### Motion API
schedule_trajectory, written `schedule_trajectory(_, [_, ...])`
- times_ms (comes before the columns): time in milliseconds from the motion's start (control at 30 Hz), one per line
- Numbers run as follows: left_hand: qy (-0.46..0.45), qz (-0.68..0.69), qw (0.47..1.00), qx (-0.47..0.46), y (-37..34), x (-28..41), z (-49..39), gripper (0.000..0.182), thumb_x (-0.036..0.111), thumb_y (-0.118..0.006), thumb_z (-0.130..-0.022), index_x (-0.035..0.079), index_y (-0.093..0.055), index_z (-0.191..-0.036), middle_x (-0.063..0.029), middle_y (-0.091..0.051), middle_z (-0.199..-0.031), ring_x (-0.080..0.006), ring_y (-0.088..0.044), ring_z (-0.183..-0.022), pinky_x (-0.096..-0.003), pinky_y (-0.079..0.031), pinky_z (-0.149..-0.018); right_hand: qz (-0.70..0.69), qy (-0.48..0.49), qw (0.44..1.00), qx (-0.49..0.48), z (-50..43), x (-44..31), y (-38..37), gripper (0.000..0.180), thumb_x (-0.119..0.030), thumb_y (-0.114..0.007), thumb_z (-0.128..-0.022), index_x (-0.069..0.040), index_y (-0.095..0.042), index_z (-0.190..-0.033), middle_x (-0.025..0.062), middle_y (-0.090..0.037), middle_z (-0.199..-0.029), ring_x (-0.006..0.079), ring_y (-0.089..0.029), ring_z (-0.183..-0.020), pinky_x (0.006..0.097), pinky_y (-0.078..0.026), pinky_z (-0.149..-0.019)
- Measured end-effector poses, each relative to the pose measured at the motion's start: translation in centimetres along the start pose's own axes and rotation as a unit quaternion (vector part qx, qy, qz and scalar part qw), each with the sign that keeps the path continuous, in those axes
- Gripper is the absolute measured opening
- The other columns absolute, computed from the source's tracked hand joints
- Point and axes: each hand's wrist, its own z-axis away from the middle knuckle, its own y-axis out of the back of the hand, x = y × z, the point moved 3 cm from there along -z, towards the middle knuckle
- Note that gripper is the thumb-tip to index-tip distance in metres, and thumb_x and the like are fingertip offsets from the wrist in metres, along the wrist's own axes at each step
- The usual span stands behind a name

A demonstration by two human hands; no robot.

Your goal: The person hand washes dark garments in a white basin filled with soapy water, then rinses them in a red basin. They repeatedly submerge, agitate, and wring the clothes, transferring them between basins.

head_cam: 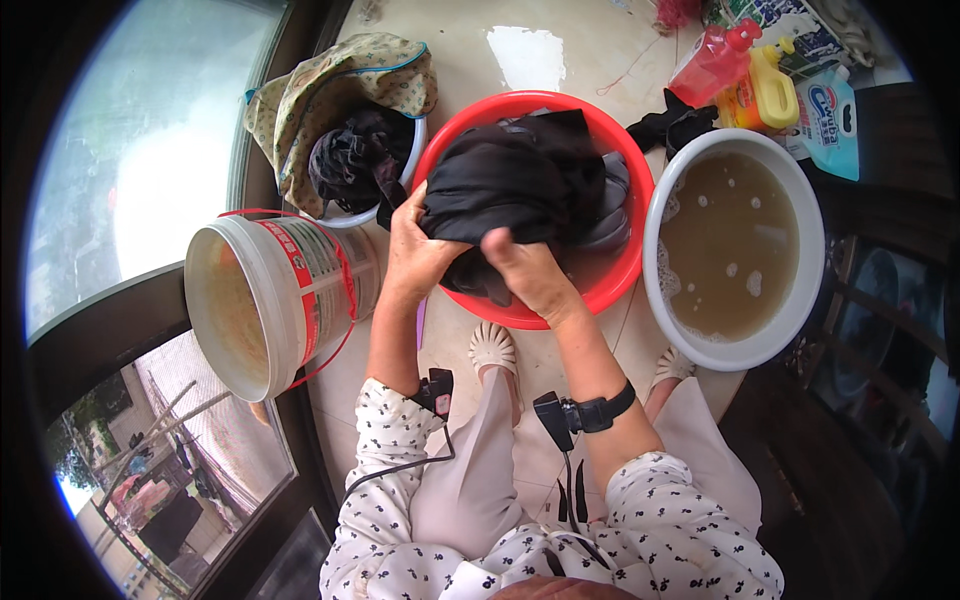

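Note:
A bundle of wet-looking black cloth (pixel 495 180) is gathered between my two hands over a red plastic basin (pixel 551 322). My left hand (pixel 420 236) grips its left side, the thumb pointing inward along the near edge. From the near right, my right hand (pixel 536 277) holds the same bundle, its thumb raised and its fingers hidden by the cloth. Behind and right of the bundle, grey cloth (pixel 611 202) lies in the basin with some water. A loose dark end of cloth hangs below my hands inside the rim.
Right of the red basin stands a white basin (pixel 731 240) of murky, sudsy water. Soap bottles (pixel 716 60) and a blue detergent pouch (pixel 829 124) stand behind it. At left are a plastic bucket (pixel 277 307) on its side and a basin of dark clothes (pixel 360 161) beside a glazed door.

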Motion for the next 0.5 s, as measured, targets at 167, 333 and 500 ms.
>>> schedule_trajectory(167, [-0.061, 0.019, 0.998, 0.007, 0.2, 3.2, 0.6, 0.054, -0.004, -0.072, -0.065, -0.003, -0.060, -0.117, -0.0050, -0.067, -0.107, -0.0118, -0.062, -0.097, -0.0263, -0.048, -0.091, -0.470, -0.046, 0.879, 0.071, 0.8, 2.3, 0.9, 0.101, -0.083, -0.032, -0.084, -0.006, -0.031, -0.150, 0.0080, -0.039, -0.151, 0.0258, -0.039, -0.137, 0.0423, -0.030, -0.115])
schedule_trajectory(333, [-0.093, -0.038, 0.976, -0.194, -0.2, 5.3, 2.0, 0.047, 0.008, -0.078, -0.063, -0.002, -0.058, -0.104, -0.0025, -0.058, -0.089, -0.0064, -0.050, -0.087, -0.0235, -0.045, -0.081, -0.715, -0.009, 0.699, -0.019, -0.2, 4.4, 3.3, 0.105, -0.088, -0.034, -0.078, -0.012, -0.033, -0.150, 0.0104, -0.036, -0.152, 0.0325, -0.034, -0.139, 0.0494, -0.024, -0.117])
schedule_trajectory(500, [0.001, -0.086, 0.945, -0.316, -0.4, 2.5, 2.8, 0.051, 0.001, -0.074, -0.061, -0.002, -0.060, -0.110, -0.0060, -0.062, -0.092, -0.0104, -0.055, -0.088, -0.0254, -0.047, -0.084, -0.580, -0.031, 0.806, 0.109, -1.5, 5.8, 6.5, 0.091, -0.079, -0.039, -0.085, -0.011, -0.040, -0.145, 0.0119, -0.041, -0.148, 0.0325, -0.040, -0.134, 0.0481, -0.032, -0.113])
